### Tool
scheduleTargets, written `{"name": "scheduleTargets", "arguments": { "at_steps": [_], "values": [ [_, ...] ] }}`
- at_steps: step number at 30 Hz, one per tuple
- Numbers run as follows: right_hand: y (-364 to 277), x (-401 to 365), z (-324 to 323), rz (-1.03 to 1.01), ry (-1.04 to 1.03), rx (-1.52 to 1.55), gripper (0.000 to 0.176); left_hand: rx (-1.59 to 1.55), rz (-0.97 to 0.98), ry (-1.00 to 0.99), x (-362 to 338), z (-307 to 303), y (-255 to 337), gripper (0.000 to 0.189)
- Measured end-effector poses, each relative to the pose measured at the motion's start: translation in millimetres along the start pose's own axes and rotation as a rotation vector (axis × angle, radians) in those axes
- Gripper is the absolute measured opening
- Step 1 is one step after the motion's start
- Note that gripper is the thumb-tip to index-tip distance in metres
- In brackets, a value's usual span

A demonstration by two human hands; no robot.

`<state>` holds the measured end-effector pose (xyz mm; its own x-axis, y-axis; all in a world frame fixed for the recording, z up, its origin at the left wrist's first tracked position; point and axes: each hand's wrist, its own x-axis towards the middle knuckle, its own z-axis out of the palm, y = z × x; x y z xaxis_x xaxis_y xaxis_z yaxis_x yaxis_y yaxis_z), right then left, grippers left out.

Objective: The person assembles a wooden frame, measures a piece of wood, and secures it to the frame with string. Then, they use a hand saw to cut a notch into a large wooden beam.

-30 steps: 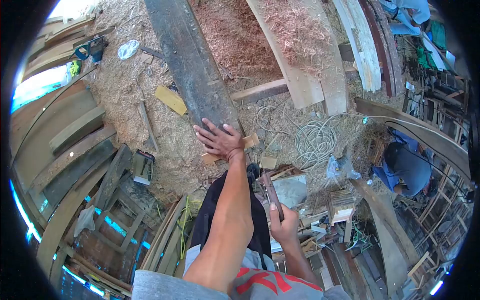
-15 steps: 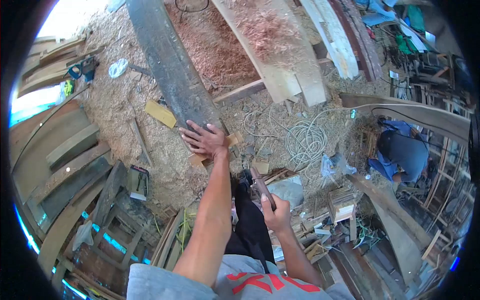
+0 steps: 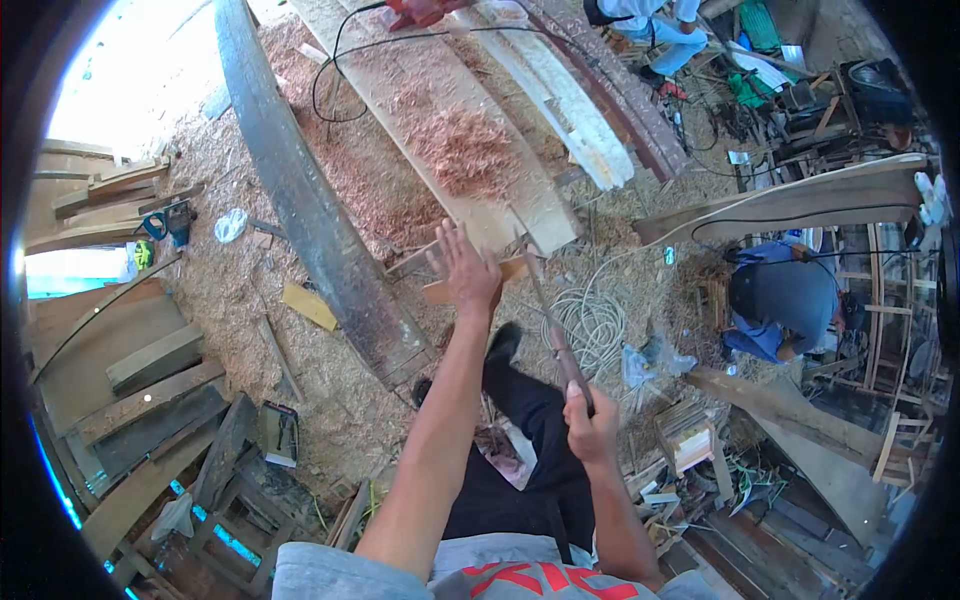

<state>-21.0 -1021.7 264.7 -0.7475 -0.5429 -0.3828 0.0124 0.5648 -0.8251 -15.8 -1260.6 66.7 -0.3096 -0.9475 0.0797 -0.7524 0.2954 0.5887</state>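
Above the sawdust, left hand (image 3: 466,270) with fingers splayed over a strip (image 3: 507,271), right hand (image 3: 592,425) fisted around a tool (image 3: 552,325).

Sawdust and wood shavings cover the floor (image 3: 240,300) of this open workshop, pale by the entrance and reddish further in. Hard daylight (image 3: 110,70) pours in from one corner and bleaches the ground there. Curved planks (image 3: 130,370) lie stacked along one side, and a long dark beam (image 3: 300,200) stretches across the shavings. Opposite, wooden frames (image 3: 890,330) and offcuts crowd together, near a person in blue (image 3: 790,300) who is crouching. A coil of pale cord (image 3: 590,325) lies on the floor.
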Motion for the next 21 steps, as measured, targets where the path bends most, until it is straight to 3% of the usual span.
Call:
{"name": "scheduleTargets", "arguments": {
  "at_steps": [7, 14, 21],
  "values": [
    [-18, 129, -67, -0.031, -0.035, 0.080, 0.045, -0.127, -0.102, 0.011, 78, 65, 104, 0.062],
    [2, 318, -100, -0.104, -0.267, -0.070, 0.046, 0.022, -0.352, 0.128, 171, 179, 122, 0.060],
    [1, 384, -104, -0.127, -0.379, -0.113, 0.043, 0.267, -0.526, 0.282, 191, 225, 114, 0.065]
  ]
}}
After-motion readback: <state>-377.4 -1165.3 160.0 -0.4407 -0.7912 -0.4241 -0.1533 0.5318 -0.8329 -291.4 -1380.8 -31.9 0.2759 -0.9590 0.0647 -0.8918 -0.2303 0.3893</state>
